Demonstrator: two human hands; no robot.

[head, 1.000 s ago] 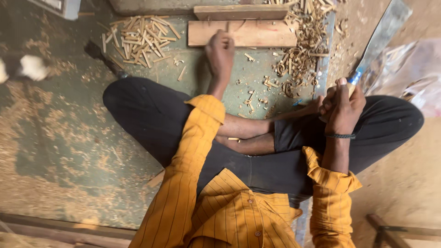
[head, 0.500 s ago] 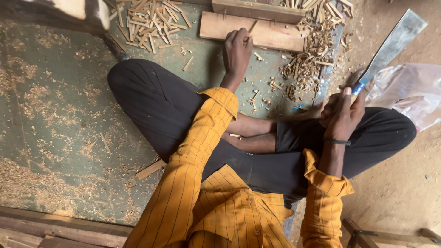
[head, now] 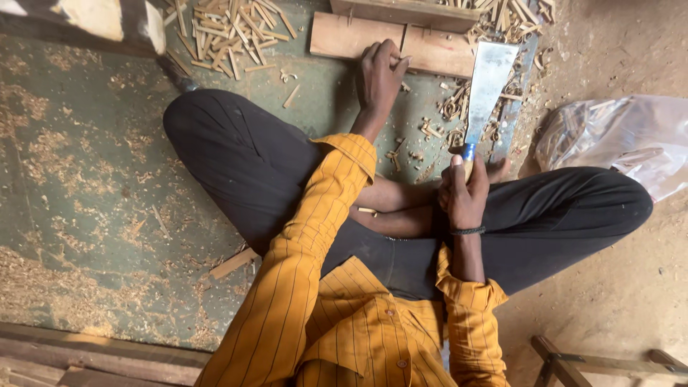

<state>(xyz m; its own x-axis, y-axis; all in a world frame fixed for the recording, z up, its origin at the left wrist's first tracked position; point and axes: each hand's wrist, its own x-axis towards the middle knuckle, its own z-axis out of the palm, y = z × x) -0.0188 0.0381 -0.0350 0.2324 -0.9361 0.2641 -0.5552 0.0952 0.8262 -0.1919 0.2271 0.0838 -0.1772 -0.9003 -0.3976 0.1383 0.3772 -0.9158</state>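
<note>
Since the earlier frame the broad blade has swung down: it stood angled up and off toward the person's right, well clear of the work, and it now lies nearly flat, its steel pointing forward over the litter of chips with its far end close to the wooden board. The right hand has dropped with it, toward the crossed legs, and its fingers are wrapped tight round the blue-tipped handle. The left hand has hardly shifted; it rests at the near edge of the board, fingers curled, pinching a thin wooden sliver that stands on the board. So tool and wood have been drawn near each other, though the edge looks apart from the sliver, just to its right. The board is a pale, flat plank lying crosswise on the green floor covering ahead of the knees, with a second plank beyond it. A heap of split sticks lies to its left, and a crumpled plastic bag is off to the right.
</note>
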